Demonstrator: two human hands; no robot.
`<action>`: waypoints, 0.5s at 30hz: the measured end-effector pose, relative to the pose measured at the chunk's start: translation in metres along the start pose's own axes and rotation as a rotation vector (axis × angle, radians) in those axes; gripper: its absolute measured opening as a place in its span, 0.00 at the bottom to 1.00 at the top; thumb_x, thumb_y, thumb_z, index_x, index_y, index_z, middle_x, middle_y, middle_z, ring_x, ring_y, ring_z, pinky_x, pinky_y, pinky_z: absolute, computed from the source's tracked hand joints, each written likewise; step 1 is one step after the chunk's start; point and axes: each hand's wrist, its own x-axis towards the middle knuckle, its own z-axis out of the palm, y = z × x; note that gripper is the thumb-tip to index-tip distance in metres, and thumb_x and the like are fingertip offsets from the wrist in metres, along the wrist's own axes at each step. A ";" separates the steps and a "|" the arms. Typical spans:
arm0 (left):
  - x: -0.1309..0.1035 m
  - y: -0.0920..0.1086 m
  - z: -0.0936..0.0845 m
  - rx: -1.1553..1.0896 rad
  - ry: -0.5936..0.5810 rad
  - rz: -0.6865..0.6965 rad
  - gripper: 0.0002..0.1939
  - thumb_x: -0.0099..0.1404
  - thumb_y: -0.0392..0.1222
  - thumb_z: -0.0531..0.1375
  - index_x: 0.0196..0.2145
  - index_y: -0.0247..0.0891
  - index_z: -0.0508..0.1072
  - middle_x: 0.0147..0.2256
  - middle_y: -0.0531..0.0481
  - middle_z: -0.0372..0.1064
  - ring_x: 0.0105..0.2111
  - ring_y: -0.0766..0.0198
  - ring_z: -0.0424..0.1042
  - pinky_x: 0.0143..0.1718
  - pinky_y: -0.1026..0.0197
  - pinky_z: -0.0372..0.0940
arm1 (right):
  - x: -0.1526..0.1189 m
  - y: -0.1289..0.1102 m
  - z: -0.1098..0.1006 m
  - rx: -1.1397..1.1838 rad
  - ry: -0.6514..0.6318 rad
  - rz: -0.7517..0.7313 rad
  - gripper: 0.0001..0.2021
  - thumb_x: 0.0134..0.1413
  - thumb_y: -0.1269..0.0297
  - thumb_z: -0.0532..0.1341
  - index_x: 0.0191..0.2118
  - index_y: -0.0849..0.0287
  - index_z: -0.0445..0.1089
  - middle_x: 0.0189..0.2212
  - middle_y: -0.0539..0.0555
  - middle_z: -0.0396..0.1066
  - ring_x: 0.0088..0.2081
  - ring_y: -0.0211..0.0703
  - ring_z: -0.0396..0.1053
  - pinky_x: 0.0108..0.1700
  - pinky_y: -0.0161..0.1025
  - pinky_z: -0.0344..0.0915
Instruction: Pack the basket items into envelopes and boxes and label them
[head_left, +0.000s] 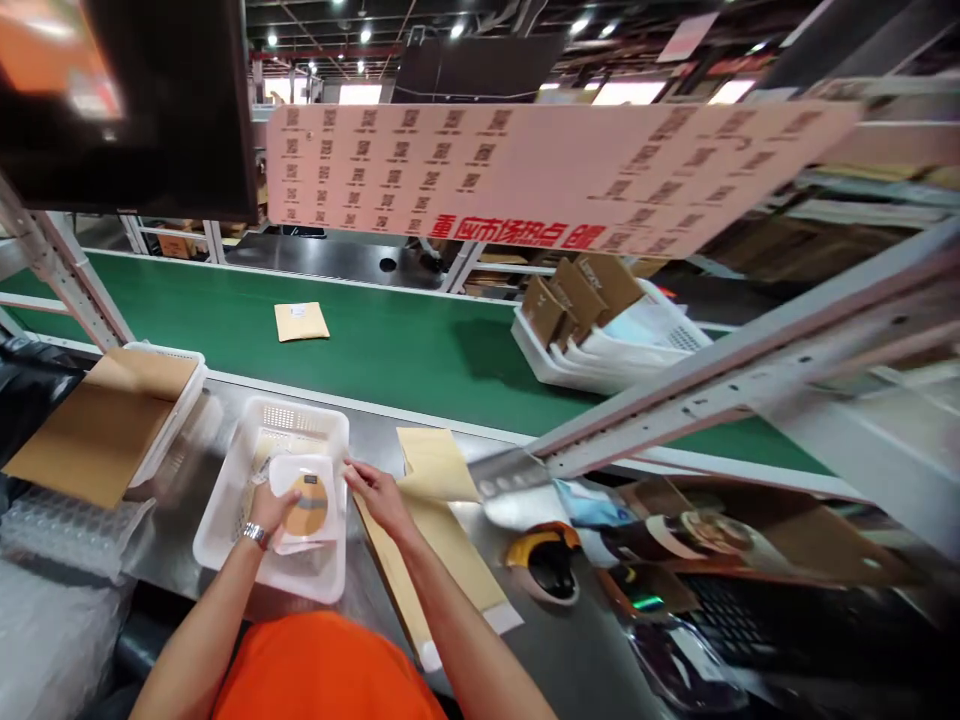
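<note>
two bare hands at a white basket on a metal worktop, with a pale packet in the left hand.
the left hand, a metal watch at its wrist, has its fingers clamped on the left side of the packet, which shows a tan round shape and is held over the basket. the right hand is at the basket's right rim; whether its fingers are closed on the rim, i cannot tell. right of the basket lie tan envelopes. on the far side, a green belt carries a small envelope and, to the right, stacked baskets holding brown boxes. at left, brown cardboard lies across another basket, with bubble wrap nearer.
</note>
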 end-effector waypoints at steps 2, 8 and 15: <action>-0.004 0.011 0.012 -0.030 0.011 -0.031 0.19 0.58 0.44 0.72 0.46 0.34 0.84 0.49 0.38 0.87 0.52 0.42 0.84 0.55 0.45 0.79 | -0.013 0.001 0.005 0.080 -0.018 0.042 0.29 0.49 0.40 0.73 0.51 0.57 0.83 0.36 0.55 0.84 0.39 0.53 0.78 0.48 0.50 0.77; -0.022 0.045 0.065 -0.324 0.002 0.059 0.34 0.57 0.56 0.73 0.56 0.33 0.82 0.57 0.34 0.83 0.58 0.42 0.81 0.59 0.46 0.77 | -0.036 -0.017 0.018 -0.108 0.133 -0.120 0.14 0.61 0.50 0.66 0.40 0.55 0.83 0.45 0.60 0.83 0.47 0.55 0.77 0.56 0.53 0.75; -0.048 0.051 0.147 -0.747 -0.049 -0.009 0.42 0.38 0.55 0.82 0.50 0.38 0.82 0.55 0.36 0.84 0.55 0.38 0.83 0.60 0.40 0.76 | -0.063 0.014 -0.074 -0.175 0.408 -0.160 0.28 0.59 0.43 0.65 0.57 0.58 0.80 0.59 0.67 0.77 0.62 0.63 0.73 0.67 0.61 0.69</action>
